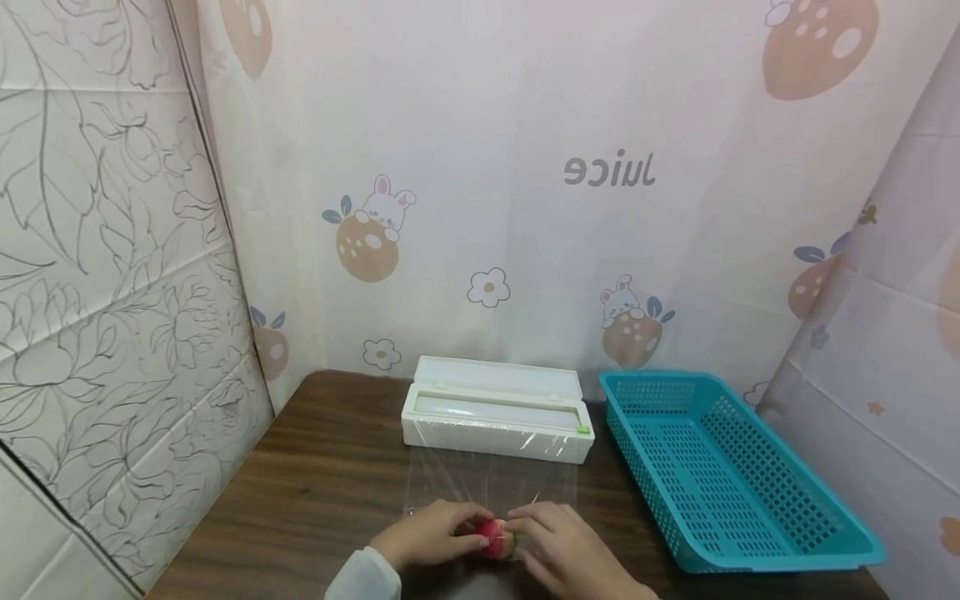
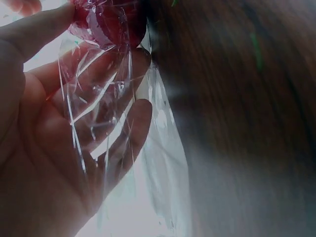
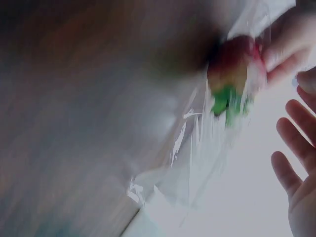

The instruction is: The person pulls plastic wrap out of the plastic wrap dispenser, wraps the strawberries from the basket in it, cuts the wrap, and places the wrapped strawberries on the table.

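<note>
A red strawberry [image 1: 493, 539] with green leaves [image 3: 228, 104] is at the near middle of the table, partly wrapped in clear cling film [image 2: 101, 94]. My left hand [image 1: 435, 536] grips it between thumb and fingers, with film lying over the fingers in the left wrist view. Close on its right side is my right hand [image 1: 564, 546], its fingers spread and loosely bent beside the fruit in the right wrist view. The film runs back to a white dispenser box [image 1: 491, 438], whose lid stands raised.
A turquoise perforated basket [image 1: 757, 565] stands on the right of the dark wooden table [image 1: 322, 475]. Behind the table hangs a patterned curtain [image 1: 465, 208]. A green slider [image 1: 582, 430] sits at the right end of the dispenser.
</note>
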{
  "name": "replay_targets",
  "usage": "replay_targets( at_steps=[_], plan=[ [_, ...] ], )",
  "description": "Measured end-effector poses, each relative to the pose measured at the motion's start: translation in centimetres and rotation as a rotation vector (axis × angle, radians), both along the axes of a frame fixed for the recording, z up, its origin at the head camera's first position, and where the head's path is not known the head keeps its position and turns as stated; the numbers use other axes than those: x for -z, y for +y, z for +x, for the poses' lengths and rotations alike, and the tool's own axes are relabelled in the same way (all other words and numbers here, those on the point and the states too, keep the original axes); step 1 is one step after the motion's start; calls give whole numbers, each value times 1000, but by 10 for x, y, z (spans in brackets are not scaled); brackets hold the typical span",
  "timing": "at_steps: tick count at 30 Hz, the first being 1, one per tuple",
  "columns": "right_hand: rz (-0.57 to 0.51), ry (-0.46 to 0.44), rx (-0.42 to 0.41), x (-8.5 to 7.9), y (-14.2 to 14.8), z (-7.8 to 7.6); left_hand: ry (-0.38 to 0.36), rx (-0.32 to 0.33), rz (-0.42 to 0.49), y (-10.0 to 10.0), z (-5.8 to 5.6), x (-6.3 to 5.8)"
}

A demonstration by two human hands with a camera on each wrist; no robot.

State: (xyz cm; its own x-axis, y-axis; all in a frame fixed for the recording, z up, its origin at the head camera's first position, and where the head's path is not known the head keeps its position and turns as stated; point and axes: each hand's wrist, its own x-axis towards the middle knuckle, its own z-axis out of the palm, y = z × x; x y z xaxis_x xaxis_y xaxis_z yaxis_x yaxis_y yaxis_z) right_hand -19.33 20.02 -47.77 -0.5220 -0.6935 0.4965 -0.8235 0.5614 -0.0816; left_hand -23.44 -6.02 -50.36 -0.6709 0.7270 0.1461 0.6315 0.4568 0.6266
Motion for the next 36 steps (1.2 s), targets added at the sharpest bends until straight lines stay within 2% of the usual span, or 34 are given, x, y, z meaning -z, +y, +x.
replay_targets(
  at_steps=[3, 6, 13, 19, 28, 36],
  plan=[
    [26, 27, -100, 7, -7, 1, 21, -5, -18, 0, -1, -1],
    [60, 20, -107, 13, -12, 1, 42, -20, -59, 1, -2, -4],
    [61, 29, -72, 21, -15, -1, 42, -46, -108, 0, -3, -7],
    [36, 46, -50, 25, -20, -7, -3, -71, -105, -2, -4, -9],
    [60, -84, 37, 23, -26, -14, -7, -95, -92, -3, -11, -1],
    [76, -117, 96, 21, -30, -17, 18, -119, -45, -1, -12, -1]
  ],
)
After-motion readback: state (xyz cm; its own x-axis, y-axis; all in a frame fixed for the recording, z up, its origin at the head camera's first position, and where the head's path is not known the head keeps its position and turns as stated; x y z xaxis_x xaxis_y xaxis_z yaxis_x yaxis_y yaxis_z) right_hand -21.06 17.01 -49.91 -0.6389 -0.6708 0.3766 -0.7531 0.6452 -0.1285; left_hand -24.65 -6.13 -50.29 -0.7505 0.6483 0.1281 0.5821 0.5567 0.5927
